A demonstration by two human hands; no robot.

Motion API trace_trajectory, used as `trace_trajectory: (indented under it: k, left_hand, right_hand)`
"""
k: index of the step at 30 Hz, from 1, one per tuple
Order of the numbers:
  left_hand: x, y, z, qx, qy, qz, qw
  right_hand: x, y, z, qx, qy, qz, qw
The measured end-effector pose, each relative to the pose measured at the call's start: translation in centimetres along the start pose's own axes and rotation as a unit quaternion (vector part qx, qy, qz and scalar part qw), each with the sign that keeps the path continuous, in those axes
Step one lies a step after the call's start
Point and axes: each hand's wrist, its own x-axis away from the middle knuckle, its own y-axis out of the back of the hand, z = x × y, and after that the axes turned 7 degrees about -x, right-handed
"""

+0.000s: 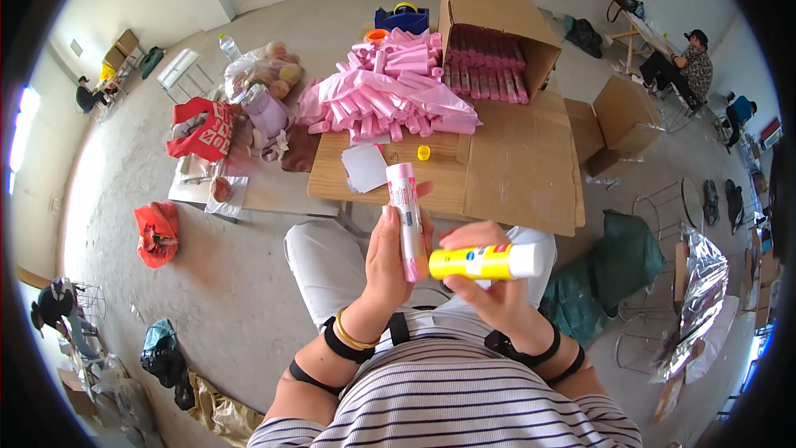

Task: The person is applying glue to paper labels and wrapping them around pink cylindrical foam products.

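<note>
My left hand is wrapped round a slim pink roll with a printed label band, held upright above my lap. In my right hand lies a yellow glue stick with a white end, held sideways. The glue stick's yellow end touches or nearly touches the lower part of the roll. On the wooden table ahead are a small yellow cap and a stack of white paper slips. Beyond them is a heap of similar pink rolls.
An open cardboard box with pink rolls packed in rows stands at the back right, near a blue tape dispenser. Flat cardboard covers the table's right side. Bags crowd the left. Two people sit farther off.
</note>
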Motion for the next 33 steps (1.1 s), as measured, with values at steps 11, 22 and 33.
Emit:
trace_trajectory:
  k: [11,22,33]
  left_hand:
    - [0.3,-0.3,-0.3,0.017,0.054,0.039,0.998]
    - [0.5,-0.1,0.7,-0.050,0.105,0.072,0.991]
    - [-0.3,0.2,0.7,-0.027,0.135,0.130,0.982]
  right_hand:
    - [-2.6,1.3,0.5,0.073,0.066,0.000,0.995]
    - [-5.7,2.6,-2.2,0.104,0.047,-0.003,0.993]
    - [-6.5,4.5,-2.4,0.124,0.064,-0.070,0.988]
